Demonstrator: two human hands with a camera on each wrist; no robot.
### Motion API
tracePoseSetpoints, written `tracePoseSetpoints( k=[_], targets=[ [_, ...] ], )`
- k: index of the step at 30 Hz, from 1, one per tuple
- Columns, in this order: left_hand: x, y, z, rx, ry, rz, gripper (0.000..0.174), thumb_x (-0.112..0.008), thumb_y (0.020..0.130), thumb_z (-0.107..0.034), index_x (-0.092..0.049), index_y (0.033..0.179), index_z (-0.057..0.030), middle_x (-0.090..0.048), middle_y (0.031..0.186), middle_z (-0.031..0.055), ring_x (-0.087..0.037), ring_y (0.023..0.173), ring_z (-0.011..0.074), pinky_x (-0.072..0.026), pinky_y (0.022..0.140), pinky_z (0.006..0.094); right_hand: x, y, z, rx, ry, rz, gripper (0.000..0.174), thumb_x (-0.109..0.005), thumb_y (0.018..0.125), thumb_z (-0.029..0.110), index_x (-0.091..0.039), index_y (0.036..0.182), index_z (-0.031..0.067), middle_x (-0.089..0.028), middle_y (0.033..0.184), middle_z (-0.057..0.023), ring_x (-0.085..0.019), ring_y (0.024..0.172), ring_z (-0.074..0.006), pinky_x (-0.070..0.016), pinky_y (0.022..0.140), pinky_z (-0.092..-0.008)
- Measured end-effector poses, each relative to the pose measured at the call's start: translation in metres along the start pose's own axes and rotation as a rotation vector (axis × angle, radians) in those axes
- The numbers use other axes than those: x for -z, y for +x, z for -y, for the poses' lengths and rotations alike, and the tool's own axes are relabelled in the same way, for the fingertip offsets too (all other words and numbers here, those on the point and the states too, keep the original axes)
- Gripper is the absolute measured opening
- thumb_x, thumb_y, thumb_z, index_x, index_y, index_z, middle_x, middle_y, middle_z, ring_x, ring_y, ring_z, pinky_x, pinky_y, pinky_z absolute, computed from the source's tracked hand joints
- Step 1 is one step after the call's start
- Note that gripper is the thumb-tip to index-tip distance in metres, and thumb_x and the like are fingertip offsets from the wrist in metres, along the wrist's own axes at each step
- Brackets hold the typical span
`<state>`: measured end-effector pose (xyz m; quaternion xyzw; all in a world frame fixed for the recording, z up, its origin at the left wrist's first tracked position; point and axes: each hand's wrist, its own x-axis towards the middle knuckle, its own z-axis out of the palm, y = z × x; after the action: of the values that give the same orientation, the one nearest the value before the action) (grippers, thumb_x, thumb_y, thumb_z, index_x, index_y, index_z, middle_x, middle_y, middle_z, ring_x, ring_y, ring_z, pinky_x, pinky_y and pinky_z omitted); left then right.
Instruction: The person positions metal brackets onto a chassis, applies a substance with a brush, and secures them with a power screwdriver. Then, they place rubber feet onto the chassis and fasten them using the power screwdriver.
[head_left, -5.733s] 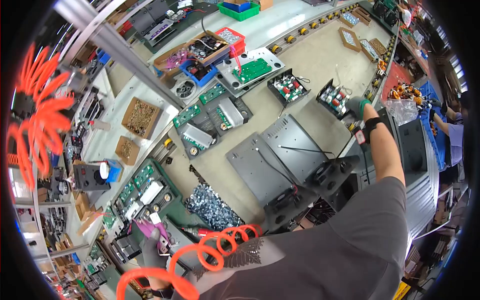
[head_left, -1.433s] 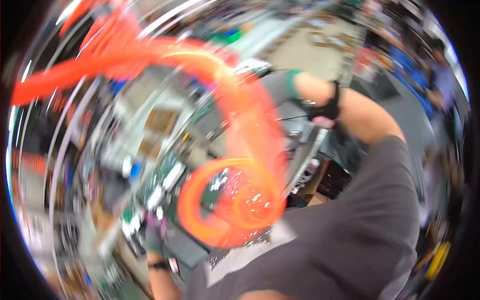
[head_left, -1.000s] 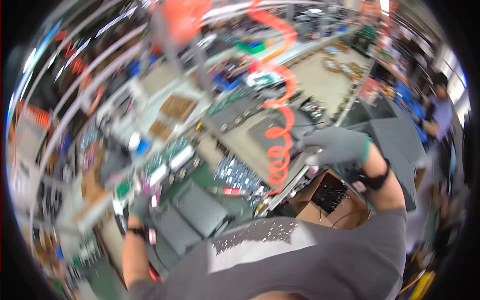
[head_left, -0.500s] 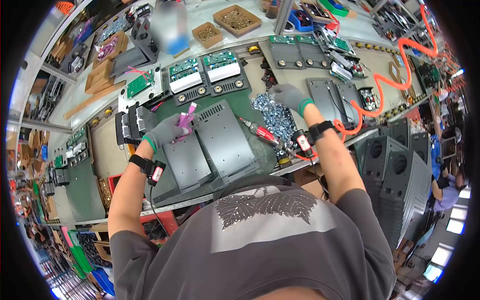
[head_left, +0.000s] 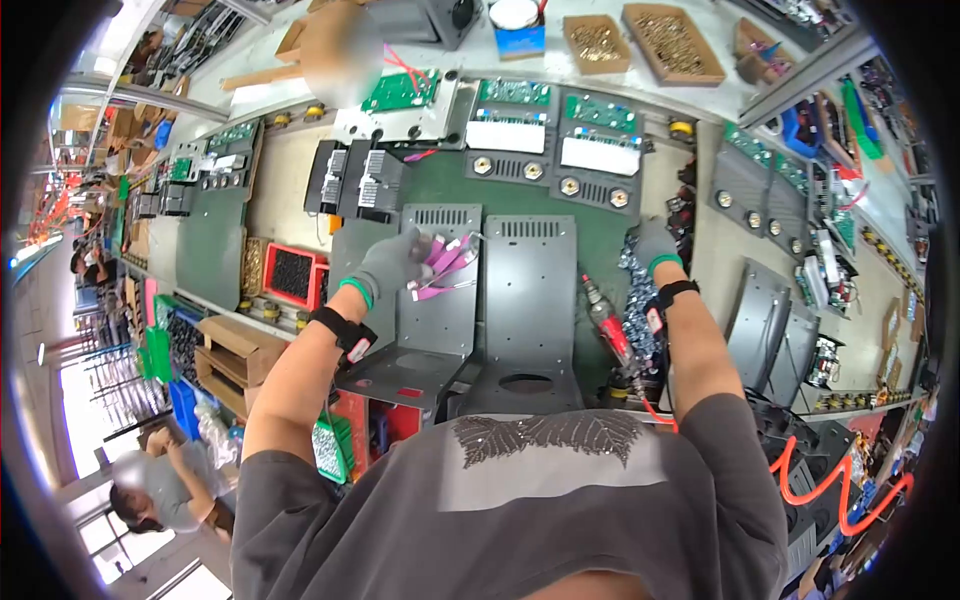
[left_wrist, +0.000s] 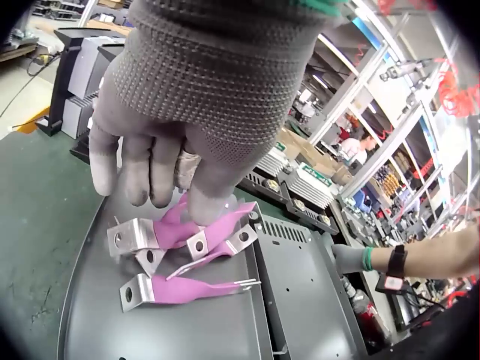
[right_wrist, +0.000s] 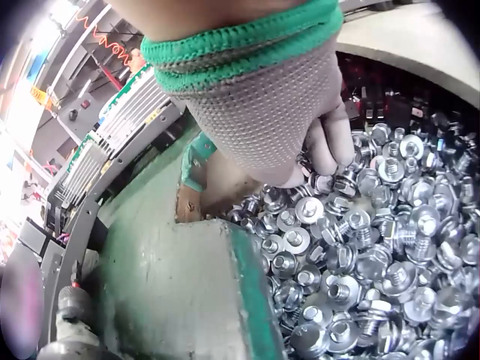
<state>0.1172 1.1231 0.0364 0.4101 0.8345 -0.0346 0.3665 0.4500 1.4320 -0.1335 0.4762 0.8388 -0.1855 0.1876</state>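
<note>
Head view and both wrist views: left hand point(head_left: 390, 262) over purple strips point(left_wrist: 199, 290), right hand point(head_left: 655, 243) among bolts point(right_wrist: 360, 277)

Head view: on the green desk point(head_left: 437, 180), two grey metal panels point(head_left: 530, 310) lie side by side. The gloved left hand is above the left panel, near the purple strips; the gloved right hand reaches the bolts. A red power tool point(head_left: 612, 328) lies between the right panel and the bolts.

Left wrist view: the fingers point loosely down, well parted from the palm and wrapped round nothing visible. The thumb overlaps the bunched strips; whether it touches them I cannot tell. One strip lies just beside the rest. Their bent silver ends have holes.

Right wrist view: bent fingertips touch the heaped bolts, many with washers, beside a green-edged wall point(right_wrist: 255, 292). Whether they hold one, I cannot tell.
</note>
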Motion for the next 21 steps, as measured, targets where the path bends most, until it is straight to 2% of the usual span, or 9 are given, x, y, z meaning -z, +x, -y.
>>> tracePoseSetpoints(
  k=[2, 4, 8, 11, 14, 16, 17, 20, 21],
  targets=[
    [-0.006, 0.001, 0.018, -0.047, -0.178, -0.049, 0.048, -0.074, 0.077, -0.033, -0.058, 0.114, -0.0069, -0.068, 0.103, 0.0140, -0.066, 0.097, 0.0302, -0.0508, 0.082, 0.0358, 0.001, 0.005, 0.004, 0.137, -0.224, 0.034, 0.026, -0.059, 0.085, 0.011, -0.065, 0.109, 0.0030, -0.059, 0.113, -0.0243, -0.062, 0.103, -0.0399, -0.0518, 0.088, -0.0425],
    [-0.006, 0.003, 0.020, 0.010, -0.180, -0.066, 0.044, -0.074, 0.077, -0.032, -0.061, 0.111, -0.0078, -0.069, 0.100, 0.0118, -0.067, 0.095, 0.0296, -0.0512, 0.082, 0.0351, -0.017, 0.018, -0.008, 0.071, -0.118, -0.044, 0.026, -0.059, 0.085, 0.016, -0.067, 0.106, 0.0022, -0.062, 0.112, -0.0239, -0.062, 0.100, -0.0406, -0.0522, 0.087, -0.0418],
    [-0.009, 0.003, -0.009, 0.000, -0.008, -0.052, 0.043, -0.077, 0.076, -0.034, -0.064, 0.111, -0.0137, -0.069, 0.097, 0.0112, -0.067, 0.090, 0.0286, -0.0514, 0.078, 0.0357, 0.011, 0.008, 0.003, 0.045, -0.049, 0.089, 0.031, -0.061, 0.082, 0.017, -0.065, 0.109, 0.0050, -0.064, 0.113, -0.0233, -0.061, 0.108, -0.0398, -0.0517, 0.089, -0.0442],
    [-0.032, 0.014, -0.018, -0.135, 0.180, -0.258, 0.039, -0.076, 0.075, -0.040, -0.066, 0.103, -0.0142, -0.069, 0.094, 0.0084, -0.067, 0.088, 0.0300, -0.0511, 0.078, 0.0380, 0.016, 0.011, -0.004, 0.167, -0.050, 0.103, 0.035, -0.062, 0.080, 0.018, -0.064, 0.112, 0.0048, -0.066, 0.107, -0.0236, -0.062, 0.104, -0.0408, -0.0516, 0.088, -0.0444],
    [-0.042, 0.028, -0.020, -0.155, 0.268, -0.327, 0.035, -0.075, 0.076, -0.039, -0.066, 0.096, -0.0127, -0.069, 0.091, 0.0082, -0.066, 0.086, 0.0301, -0.0507, 0.077, 0.0385, 0.035, -0.002, -0.010, 0.258, 0.064, 0.072, 0.033, -0.064, 0.079, 0.016, -0.064, 0.109, 0.0045, -0.069, 0.093, -0.0209, -0.068, 0.088, -0.0370, -0.0554, 0.077, -0.0432],
    [-0.043, 0.038, -0.020, -0.121, 0.231, -0.280, 0.032, -0.074, 0.076, -0.038, -0.065, 0.092, -0.0116, -0.068, 0.089, 0.0088, -0.066, 0.085, 0.0301, -0.0506, 0.076, 0.0382, 0.063, -0.020, -0.006, 0.040, 0.384, 0.417, 0.031, -0.066, 0.077, 0.016, -0.064, 0.105, 0.0044, -0.068, 0.087, -0.0182, -0.070, 0.072, -0.0285, -0.0570, 0.065, -0.0398],
    [-0.042, 0.041, -0.017, -0.076, 0.136, -0.214, 0.030, -0.073, 0.077, -0.036, -0.065, 0.090, -0.0106, -0.068, 0.089, 0.0100, -0.066, 0.084, 0.0297, -0.0508, 0.075, 0.0379, 0.061, -0.022, -0.015, 0.088, 0.492, 0.434, 0.029, -0.067, 0.076, 0.016, -0.063, 0.101, 0.0039, -0.066, 0.082, -0.0154, -0.067, 0.061, -0.0216, -0.0560, 0.056, -0.0365],
    [-0.028, 0.030, -0.006, -0.038, -0.139, -0.165, 0.026, -0.070, 0.081, -0.029, -0.068, 0.102, -0.0149, -0.069, 0.096, 0.0100, -0.067, 0.087, 0.0273, -0.0517, 0.076, 0.0405, 0.090, -0.040, -0.019, 0.123, 0.340, 0.514, 0.036, -0.068, 0.073, 0.020, -0.063, 0.104, 0.0024, -0.067, 0.086, -0.0170, -0.069, 0.068, -0.0256, -0.0565, 0.060, -0.0379],
    [-0.015, 0.020, -0.014, -0.033, -0.260, -0.163, 0.028, -0.070, 0.082, -0.027, -0.068, 0.106, -0.0129, -0.069, 0.097, 0.0106, -0.068, 0.087, 0.0259, -0.0518, 0.077, 0.0392, 0.078, -0.029, -0.041, 0.391, -0.020, 0.326, 0.042, -0.068, 0.071, 0.026, -0.064, 0.106, 0.0023, -0.068, 0.093, -0.0197, -0.069, 0.082, -0.0316, -0.0560, 0.073, -0.0401]
  ],
)
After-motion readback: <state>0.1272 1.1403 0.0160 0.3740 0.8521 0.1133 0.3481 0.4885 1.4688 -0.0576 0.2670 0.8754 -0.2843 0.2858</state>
